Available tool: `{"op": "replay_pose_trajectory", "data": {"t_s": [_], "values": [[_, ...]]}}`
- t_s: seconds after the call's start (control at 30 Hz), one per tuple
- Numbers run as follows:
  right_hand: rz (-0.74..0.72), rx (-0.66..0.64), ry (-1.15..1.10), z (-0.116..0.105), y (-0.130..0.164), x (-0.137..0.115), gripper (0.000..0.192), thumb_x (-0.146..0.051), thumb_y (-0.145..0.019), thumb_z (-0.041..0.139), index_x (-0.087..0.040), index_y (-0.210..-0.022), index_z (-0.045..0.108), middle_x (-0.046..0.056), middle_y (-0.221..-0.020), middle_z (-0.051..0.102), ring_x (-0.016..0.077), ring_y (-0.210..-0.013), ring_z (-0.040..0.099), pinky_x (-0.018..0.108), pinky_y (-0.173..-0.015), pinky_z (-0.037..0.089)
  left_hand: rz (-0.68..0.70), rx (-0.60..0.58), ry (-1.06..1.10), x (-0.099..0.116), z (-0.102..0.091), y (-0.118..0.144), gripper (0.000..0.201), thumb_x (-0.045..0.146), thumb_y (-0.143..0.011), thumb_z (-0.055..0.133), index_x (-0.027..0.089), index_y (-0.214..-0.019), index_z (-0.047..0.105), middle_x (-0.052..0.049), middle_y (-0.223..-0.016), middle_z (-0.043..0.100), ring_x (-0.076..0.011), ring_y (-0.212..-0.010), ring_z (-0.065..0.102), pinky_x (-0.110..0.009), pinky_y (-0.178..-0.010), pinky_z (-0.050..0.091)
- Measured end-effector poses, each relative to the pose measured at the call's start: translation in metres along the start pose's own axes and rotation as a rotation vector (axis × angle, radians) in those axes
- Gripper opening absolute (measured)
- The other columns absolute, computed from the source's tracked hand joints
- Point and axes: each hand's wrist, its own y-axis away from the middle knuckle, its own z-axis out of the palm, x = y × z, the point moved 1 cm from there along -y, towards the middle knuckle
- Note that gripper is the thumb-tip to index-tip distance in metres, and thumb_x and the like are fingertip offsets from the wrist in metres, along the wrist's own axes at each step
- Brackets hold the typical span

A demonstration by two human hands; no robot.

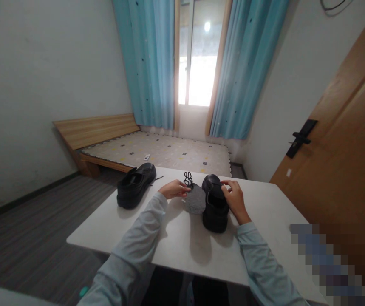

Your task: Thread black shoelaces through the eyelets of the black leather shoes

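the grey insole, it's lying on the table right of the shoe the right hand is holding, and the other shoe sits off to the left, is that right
Not quite. The head view shows the grey insole lying left of the shoe that the right hand holds, between that shoe and the left hand, whose fingers touch it. The other shoe does sit off to the left on the table.

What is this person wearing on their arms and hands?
Both arms are covered by long, loose, pale blue-grey sleeves that end at the wrists. The left hand and right hand are bare: no gloves, rings or watch show. The sleeves are plain, without markings.
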Motion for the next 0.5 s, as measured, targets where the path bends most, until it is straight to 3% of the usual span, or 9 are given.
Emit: {"op": "replay_pose_trajectory", "data": {"t_s": [0.13, 0.33, 0.5], "values": [[-0.037, -0.084, -0.007, 0.000, -0.001, 0.002, 0.026, -0.025, -0.072, 0.051, -0.019, -0.092, 0.067, 0.008, -0.095, 0.055, 0.0212, -0.082, 0.054, 0.038, -0.079, 0.047, 0.030, -0.087, 0.068, 0.007, -0.009, 0.006, 0.034, 0.020, -0.059, 0.080, 0.007, -0.088, 0.070, -0.001, -0.065, 0.063, -0.0036, -0.049, 0.048, -0.017, -0.049, 0.039], [-0.034, -0.177, -0.052, 0.003, -0.003, 0.009, 0.031, -0.023, -0.062, 0.060, -0.021, -0.093, 0.061, 0.007, -0.102, 0.052, 0.0265, -0.103, 0.050, 0.043, -0.089, 0.043, 0.140, -0.360, 0.249, 0.019, -0.004, 0.022, 0.045, 0.020, -0.070, 0.072, 0.013, -0.113, 0.061, -0.006, -0.083, 0.069, -0.0104, -0.064, 0.062, -0.020, -0.060, 0.046], [-0.010, -0.304, -0.110, 0.004, -0.005, 0.012, 0.045, -0.024, -0.056, 0.068, -0.020, -0.098, 0.054, 0.006, -0.105, 0.052, 0.0260, -0.106, 0.049, 0.043, -0.097, 0.037, 0.343, -0.390, 0.396, 0.021, 0.007, 0.025, 0.052, 0.015, -0.070, 0.073, 0.020, -0.118, 0.053, -0.003, -0.086, 0.064, -0.0089, -0.068, 0.061, -0.017, -0.059, 0.045]]}}
